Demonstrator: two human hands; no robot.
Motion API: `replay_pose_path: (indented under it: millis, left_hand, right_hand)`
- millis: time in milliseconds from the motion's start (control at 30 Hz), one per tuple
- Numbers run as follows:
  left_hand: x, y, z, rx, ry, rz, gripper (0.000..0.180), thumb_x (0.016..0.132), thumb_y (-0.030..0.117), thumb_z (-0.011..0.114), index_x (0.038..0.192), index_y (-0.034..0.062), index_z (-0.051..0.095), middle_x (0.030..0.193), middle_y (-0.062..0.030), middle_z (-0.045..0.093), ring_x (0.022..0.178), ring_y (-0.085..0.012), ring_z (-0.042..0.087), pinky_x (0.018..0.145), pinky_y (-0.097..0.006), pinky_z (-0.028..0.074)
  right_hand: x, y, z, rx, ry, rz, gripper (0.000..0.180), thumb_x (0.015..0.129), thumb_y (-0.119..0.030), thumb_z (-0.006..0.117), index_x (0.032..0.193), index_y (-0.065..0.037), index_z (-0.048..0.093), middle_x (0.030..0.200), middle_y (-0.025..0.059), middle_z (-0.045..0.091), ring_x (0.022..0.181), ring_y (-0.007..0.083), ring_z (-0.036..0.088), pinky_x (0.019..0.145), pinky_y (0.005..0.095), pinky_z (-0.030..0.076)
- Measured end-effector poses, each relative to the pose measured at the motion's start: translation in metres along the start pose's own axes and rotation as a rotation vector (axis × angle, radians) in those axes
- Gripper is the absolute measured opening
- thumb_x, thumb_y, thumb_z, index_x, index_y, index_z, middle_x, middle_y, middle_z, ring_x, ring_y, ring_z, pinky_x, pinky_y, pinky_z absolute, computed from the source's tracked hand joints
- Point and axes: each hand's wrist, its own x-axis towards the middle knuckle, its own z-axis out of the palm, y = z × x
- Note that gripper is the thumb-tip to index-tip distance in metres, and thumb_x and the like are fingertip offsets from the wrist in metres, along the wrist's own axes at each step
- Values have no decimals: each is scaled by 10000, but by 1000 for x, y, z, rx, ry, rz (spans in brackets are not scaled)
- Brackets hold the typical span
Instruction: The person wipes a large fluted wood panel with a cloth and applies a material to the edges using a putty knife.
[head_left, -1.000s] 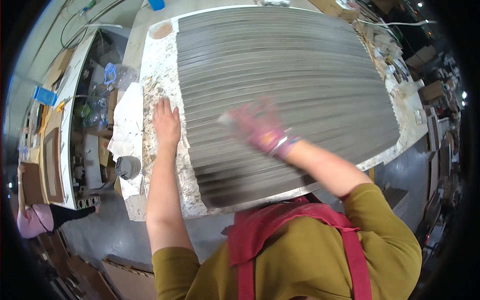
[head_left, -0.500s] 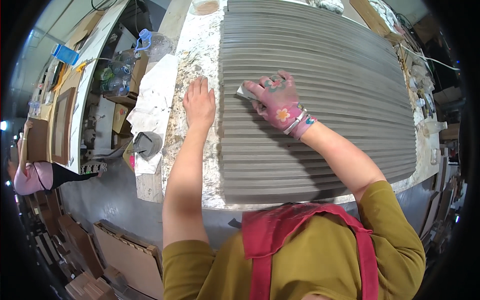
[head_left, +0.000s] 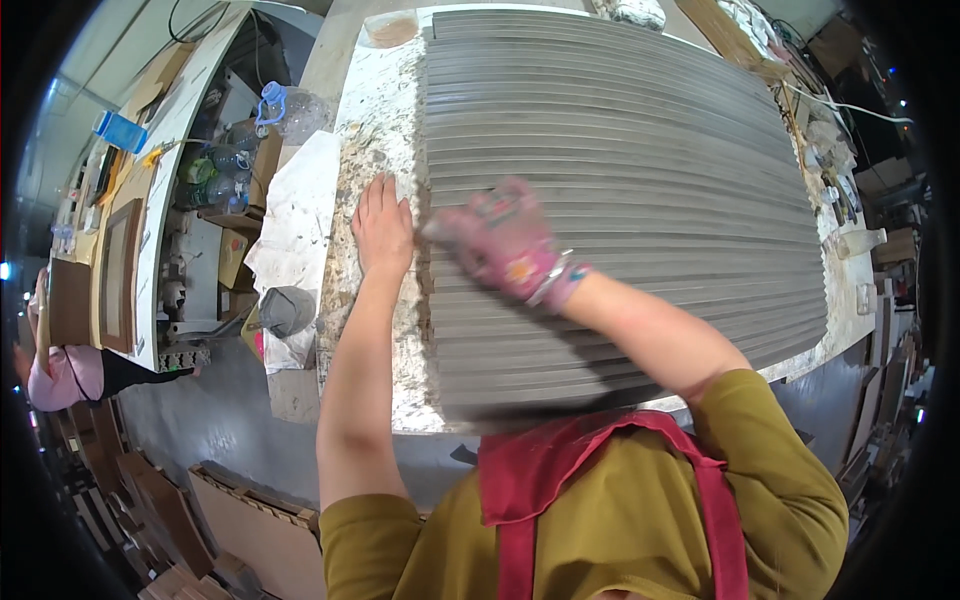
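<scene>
A large grey panel (head_left: 640,200) with rows of parallel ridges lies on the worktable. My right hand (head_left: 505,240), in a pink flowered glove, is smeared by motion over the panel's left edge, fingers curled. The half-second-old picture shows a small pale flat pad pinched in that hand; now the blur mostly hides it. To the left, my bare left hand (head_left: 384,228) lies flat on the table's stained white surface (head_left: 385,130), fingers stretched out and holding nothing, just beside the panel.
A white cloth (head_left: 290,220) and a grey cup (head_left: 286,311) lie along the table's left side, with a clear plastic jug (head_left: 300,112) behind. A wooden board (head_left: 735,40) and clutter border the far right. Another person (head_left: 75,375) stands at a bench far left.
My right hand has swept left and a little toward me, along the ridges to the panel's left edge. My left hand still rests flat. The whole view has shifted slightly.
</scene>
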Motion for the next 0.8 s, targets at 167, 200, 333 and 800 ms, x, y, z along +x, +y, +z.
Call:
replay_pose_path:
  millis: [167, 200, 333, 800]
  left_hand:
    - [-2, 13, -7, 55, -51, 16, 441, 979, 268, 422, 1384, 94, 411, 1465, -79, 380, 1362, -267, 326, 1101, -477, 240]
    - [-2, 6, 2, 69, -32, 26, 448, 977, 265, 427, 1393, 99, 404, 1479, -82, 363, 1367, -270, 319, 1096, -495, 240]
    - [6, -34, 23, -28, 97, 149, 467, 943, 218, 486, 1384, 73, 437, 1428, -154, 435, 1300, -339, 417, 1062, -446, 327]
    - [62, -2, -9, -70, 127, 285, 404, 941, 191, 502, 1273, -38, 478, 1370, -263, 425, 1252, -426, 401, 1052, -466, 330]
  right_hand:
    - [-15, 51, -55, -191, -64, 244, 339, 836, -204, 546, 1172, -163, 565, 1014, 80, 635, 953, 240, 594, 936, 509, 363]
    - [-14, 35, -41, -182, 7, 129, 335, 816, -213, 584, 1150, -186, 577, 967, 74, 630, 944, 255, 598, 945, 499, 360]
    - [-16, -3, 44, 469, 97, 166, 300, 806, -220, 597, 1104, -190, 604, 938, 70, 632, 961, 275, 605, 1006, 530, 328]
    - [-144, 133, -78, -439, 101, 323, 504, 845, -337, 600, 1309, -168, 496, 1141, 84, 609, 1050, 263, 575, 1005, 521, 321]
